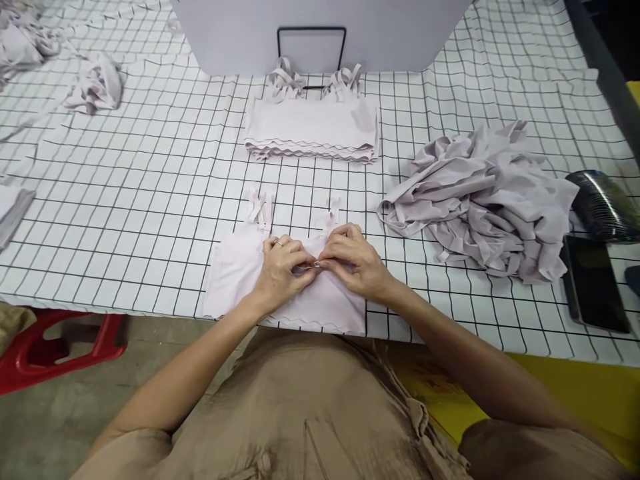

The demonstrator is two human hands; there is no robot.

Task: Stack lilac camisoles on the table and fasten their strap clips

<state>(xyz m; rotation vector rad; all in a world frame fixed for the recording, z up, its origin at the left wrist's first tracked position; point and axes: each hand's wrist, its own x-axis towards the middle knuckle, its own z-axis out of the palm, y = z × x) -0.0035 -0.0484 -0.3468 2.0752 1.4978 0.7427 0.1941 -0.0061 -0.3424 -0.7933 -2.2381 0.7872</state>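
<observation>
A pale pink camisole top (320, 307) lies flat at the table's front edge, its thin straps (260, 210) pointing away from me. My left hand (284, 270) rests over its middle, thumb and index finger pinched together at the neckline. Opposite it, my right hand (354, 261) pinches the same spot, and the fingertips of both hands almost meet. Between them shows a small shiny piece (316, 264), too tiny to name. The cloth directly beneath my fingers is hidden.
Beyond the top sits a neat stack of similar tops (313, 123), before a grey panel (320, 33) with a black wire frame. To the right are a crumpled garment heap (490, 200), a phone (595, 283) and a dark rounded object (603, 203). A red stool (65, 347) stands lower left.
</observation>
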